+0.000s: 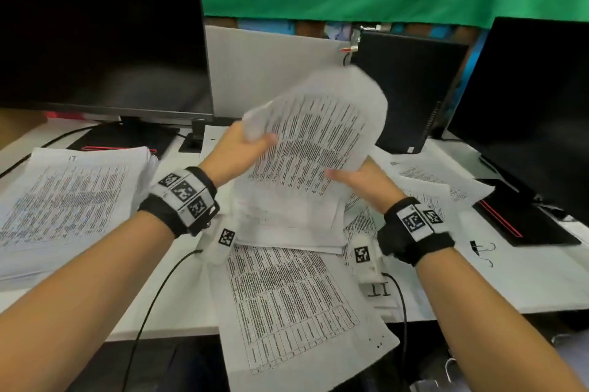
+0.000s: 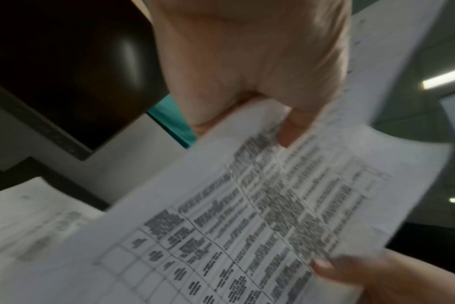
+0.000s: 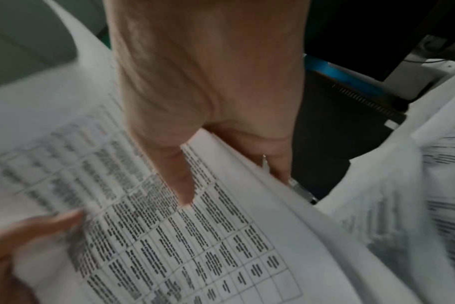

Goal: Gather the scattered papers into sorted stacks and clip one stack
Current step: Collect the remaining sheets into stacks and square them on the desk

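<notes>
Both hands hold 1 sheaf of printed table sheets raised above the desk. The left hand pinches its left edge, thumb on top; the right hand pinches its right edge likewise. Below the grips lie scattered papers; left of them, a thick stack; right, a binder clip.
</notes>
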Action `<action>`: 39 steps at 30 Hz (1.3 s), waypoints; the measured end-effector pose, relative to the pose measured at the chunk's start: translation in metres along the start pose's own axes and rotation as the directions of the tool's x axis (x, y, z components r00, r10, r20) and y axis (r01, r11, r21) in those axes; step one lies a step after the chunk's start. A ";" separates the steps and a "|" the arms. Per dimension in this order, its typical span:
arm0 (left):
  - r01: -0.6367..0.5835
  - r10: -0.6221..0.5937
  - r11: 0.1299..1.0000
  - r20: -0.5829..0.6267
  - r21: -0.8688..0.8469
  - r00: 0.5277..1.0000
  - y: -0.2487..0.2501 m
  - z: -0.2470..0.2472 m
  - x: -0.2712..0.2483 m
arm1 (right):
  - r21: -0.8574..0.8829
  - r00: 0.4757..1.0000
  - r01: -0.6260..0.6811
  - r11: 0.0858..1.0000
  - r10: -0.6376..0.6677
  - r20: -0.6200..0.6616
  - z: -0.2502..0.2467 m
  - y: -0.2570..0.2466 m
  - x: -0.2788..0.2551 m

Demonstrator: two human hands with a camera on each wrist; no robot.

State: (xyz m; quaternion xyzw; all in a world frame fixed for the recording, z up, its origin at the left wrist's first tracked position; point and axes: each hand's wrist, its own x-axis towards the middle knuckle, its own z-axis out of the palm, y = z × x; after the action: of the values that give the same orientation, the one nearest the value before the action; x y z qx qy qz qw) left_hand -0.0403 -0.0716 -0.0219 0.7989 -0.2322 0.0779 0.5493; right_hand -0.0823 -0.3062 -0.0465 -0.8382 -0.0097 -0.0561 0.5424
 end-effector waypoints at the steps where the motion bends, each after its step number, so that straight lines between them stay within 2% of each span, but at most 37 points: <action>1: -0.044 0.044 0.999 -0.100 0.004 0.994 0.010 0.001 0.004 | 0.069 0.997 0.055 0.996 -0.051 -0.060 -0.001 -0.008 0.002; 2: -0.100 0.093 0.995 -0.211 -0.027 0.973 0.020 0.002 0.008 | 0.160 0.991 0.115 0.980 -0.100 -0.094 -0.003 -0.019 0.004; 4: -0.298 0.242 0.950 -0.381 -0.096 0.892 0.045 -0.001 0.012 | 0.288 0.977 0.202 0.936 -0.173 -0.122 -0.005 -0.036 0.007; 6: -0.468 0.397 0.878 -0.394 -0.100 0.829 0.061 -0.006 0.012 | 0.337 0.962 0.249 0.908 -0.192 -0.193 -0.005 -0.041 0.010; 7: -0.492 0.430 0.863 -0.350 -0.111 0.833 0.063 -0.008 0.012 | 0.342 0.956 0.263 0.902 -0.194 -0.221 -0.005 -0.041 0.010; 9: -0.398 0.361 0.903 -0.217 -0.162 0.907 0.054 -0.008 0.010 | 0.323 0.961 0.238 0.916 -0.173 -0.216 -0.001 -0.032 0.010; 11: -0.176 0.162 0.957 -0.080 -0.233 0.984 0.031 -0.004 0.005 | 0.292 0.985 0.138 0.946 -0.102 -0.136 0.006 -0.019 0.005; 12: -0.044 0.044 0.970 -0.004 -0.238 0.999 0.019 -0.001 0.000 | 0.270 0.995 0.067 0.961 -0.042 -0.095 0.010 -0.009 0.003; 14: 0.158 -0.146 0.986 0.175 -0.054 0.974 -0.015 0.002 -0.004 | 0.272 0.997 -0.052 0.961 0.067 -0.046 0.017 0.009 -0.003; 16: 0.229 -0.268 0.962 0.329 0.152 0.905 -0.039 0.007 -0.004 | 0.288 0.991 -0.113 0.951 0.130 -0.041 0.024 0.015 -0.006; 17: 0.226 -0.284 0.954 0.351 0.198 0.892 -0.044 0.010 -0.003 | 0.299 0.990 -0.116 0.947 0.135 -0.044 0.026 0.013 -0.005; 18: 0.208 -0.263 0.958 0.313 0.198 0.913 -0.045 0.013 0.000 | 0.329 0.993 -0.089 0.940 0.111 -0.049 0.026 0.009 -0.004; 20: 0.146 -0.151 0.987 0.090 0.060 0.984 -0.038 0.017 0.003 | 0.446 0.998 0.002 0.895 0.026 -0.056 0.025 -0.002 0.003; 21: 0.102 -0.104 0.992 -0.037 -0.068 0.994 -0.034 0.017 0.004 | 0.502 0.998 0.040 0.864 -0.015 -0.055 0.023 -0.006 0.006; 22: 0.062 -0.083 0.980 -0.106 -0.187 0.991 -0.033 0.017 0.004 | 0.511 0.998 0.054 0.858 -0.035 -0.048 0.021 -0.008 0.010; 23: 0.074 -0.098 0.966 -0.089 -0.248 0.991 -0.036 0.017 0.004 | 0.490 0.999 0.045 0.871 -0.038 -0.025 0.021 -0.005 0.012; 24: 0.132 -0.135 0.967 0.002 -0.219 0.991 -0.040 0.018 0.003 | 0.406 1.000 0.003 0.914 -0.010 0.016 0.021 -0.001 0.013; 25: 0.205 -0.188 0.972 0.143 -0.114 0.972 -0.045 0.021 0.000 | 0.303 0.996 -0.063 0.951 0.041 0.078 0.022 0.009 0.015; 26: 0.251 -0.246 0.968 0.279 0.020 0.928 -0.048 0.024 -0.004 | 0.196 0.983 -0.146 0.970 0.120 0.139 0.024 0.016 0.013; 27: 0.264 -0.285 0.958 0.317 0.109 0.904 -0.054 0.025 -0.004 | 0.132 0.965 -0.215 0.968 0.190 0.179 0.025 0.025 0.014; 29: 0.269 -0.280 0.959 0.170 0.085 0.945 -0.063 0.025 0.000 | 0.158 0.962 -0.255 0.954 0.234 0.137 0.025 0.033 0.016; 31: 0.317 -0.318 0.947 -0.012 -0.044 0.948 -0.070 0.021 0.003 | 0.234 0.976 -0.210 0.949 0.219 -0.011 0.023 0.036 0.020; 33: 0.404 -0.403 0.915 -0.088 -0.005 0.911 -0.080 0.024 0.004 | 0.174 0.970 -0.210 0.962 0.228 -0.088 0.025 0.042 0.024; 35: 0.519 -0.508 0.845 -0.114 0.130 0.854 -0.092 0.034 0.000 | -0.045 0.952 -0.301 0.953 0.297 -0.073 0.032 0.058 0.032; 37: 0.631 -0.630 0.699 -0.127 0.336 0.766 -0.103 0.044 -0.008 | -0.279 0.918 -0.388 0.879 0.396 -0.031 0.039 0.091 0.048; 38: 0.666 -0.678 0.629 -0.137 0.401 0.722 -0.105 0.048 -0.011 | -0.325 0.909 -0.399 0.857 0.416 -0.021 0.043 0.099 0.052; 39: 0.695 -0.706 0.597 -0.149 0.400 0.693 -0.111 0.050 -0.010 | -0.290 0.906 -0.410 0.865 0.423 -0.019 0.047 0.095 0.051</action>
State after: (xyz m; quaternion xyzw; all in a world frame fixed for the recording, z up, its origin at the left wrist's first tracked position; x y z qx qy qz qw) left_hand -0.0054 -0.0828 -0.1382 0.9259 0.1159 -0.1046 0.3440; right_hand -0.0207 -0.3045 -0.1470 -0.8912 0.1674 0.0807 0.4138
